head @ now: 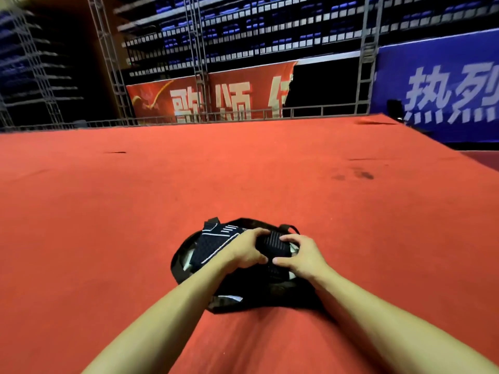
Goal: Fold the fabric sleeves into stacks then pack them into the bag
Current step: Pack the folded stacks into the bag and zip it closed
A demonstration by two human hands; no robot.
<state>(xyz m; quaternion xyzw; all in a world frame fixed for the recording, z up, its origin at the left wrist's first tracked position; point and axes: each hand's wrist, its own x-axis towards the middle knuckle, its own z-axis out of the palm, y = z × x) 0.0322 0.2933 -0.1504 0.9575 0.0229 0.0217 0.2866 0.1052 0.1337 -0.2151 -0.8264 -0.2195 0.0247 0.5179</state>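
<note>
Fabric sleeves (272, 248), dark with pale stripes, sit bunched in black bag (183, 255).

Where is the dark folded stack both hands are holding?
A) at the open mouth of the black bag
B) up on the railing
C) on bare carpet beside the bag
A: left hand and right hand grip the stack over the open bag.
</note>
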